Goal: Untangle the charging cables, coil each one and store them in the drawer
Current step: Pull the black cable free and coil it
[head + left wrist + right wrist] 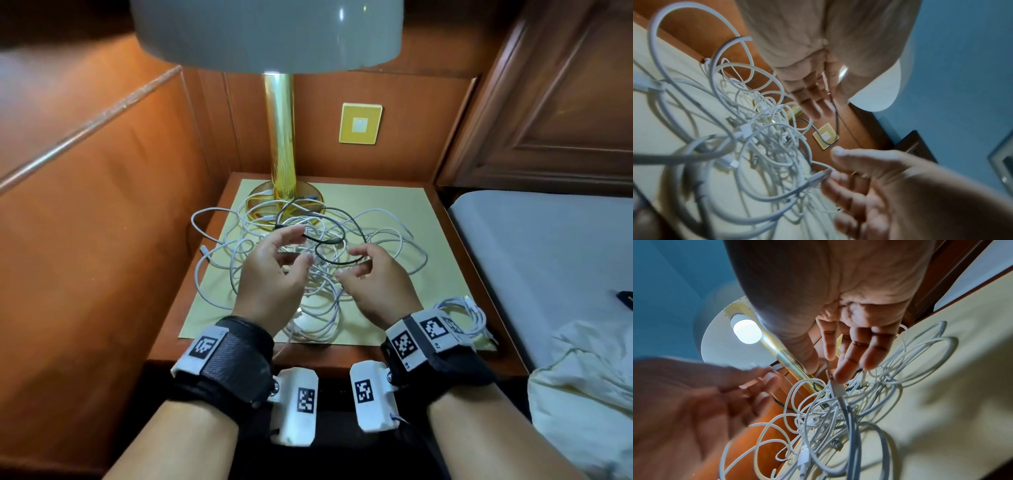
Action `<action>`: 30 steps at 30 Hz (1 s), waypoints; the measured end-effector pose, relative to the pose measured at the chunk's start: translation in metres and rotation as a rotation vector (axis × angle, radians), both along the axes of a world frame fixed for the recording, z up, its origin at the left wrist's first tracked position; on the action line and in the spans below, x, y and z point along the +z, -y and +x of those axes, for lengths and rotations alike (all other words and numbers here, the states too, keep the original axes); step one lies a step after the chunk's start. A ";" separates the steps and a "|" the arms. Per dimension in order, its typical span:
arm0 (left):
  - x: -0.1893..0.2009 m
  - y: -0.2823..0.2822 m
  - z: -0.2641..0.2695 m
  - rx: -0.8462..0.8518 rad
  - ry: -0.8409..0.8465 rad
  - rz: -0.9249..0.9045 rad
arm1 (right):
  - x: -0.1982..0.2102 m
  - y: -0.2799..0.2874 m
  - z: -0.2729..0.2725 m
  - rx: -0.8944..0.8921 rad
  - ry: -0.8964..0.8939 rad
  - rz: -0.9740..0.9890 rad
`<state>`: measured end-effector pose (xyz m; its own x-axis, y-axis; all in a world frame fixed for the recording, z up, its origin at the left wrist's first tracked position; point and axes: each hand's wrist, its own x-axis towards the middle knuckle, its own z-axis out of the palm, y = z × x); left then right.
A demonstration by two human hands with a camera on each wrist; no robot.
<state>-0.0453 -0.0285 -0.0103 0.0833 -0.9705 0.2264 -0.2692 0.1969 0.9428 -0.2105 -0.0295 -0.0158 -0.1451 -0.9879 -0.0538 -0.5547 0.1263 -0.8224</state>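
Right hand grip: my right hand (373,284) pinches the plug end of a white cable (836,387) between thumb and fingertips.
Left hand grip: my left hand (270,274) is spread and loose, and holds nothing that I can see.
Dark cable: a dark cable (339,263) runs close by the left fingers. I cannot tell if it touches them.
Where the cables are: the tangle (322,308) lies right under both hands, in the middle of the table (342,356).
Which way it lies: from the plug, the white cable runs down and back toward me, into the thick part of the tangle. The loops spread out to the left and right of my hands.
Nearer hand: the left hand is just beside the thick knot. I think it should hold the heap down while the right pulls the plug end free.
Done so far: one coiled cable (466,313) sits at the front right corner of the table, just beside my right wrist. The rest are all mixed up, so I think we are early in the job.
Watch out: loops lie around the foot of the lamp (281,137). A hard pull may snag there.
Drawer: I do not see it in these views.
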 end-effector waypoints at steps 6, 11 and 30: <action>0.018 -0.018 0.011 -0.054 -0.467 -0.105 | 0.009 -0.003 0.004 0.072 -0.072 0.015; 0.013 -0.022 0.020 -0.139 -0.340 -0.031 | 0.023 -0.001 0.000 -0.039 0.521 0.005; 0.004 -0.036 0.015 -0.460 0.013 0.244 | 0.031 -0.010 0.000 0.132 0.311 0.415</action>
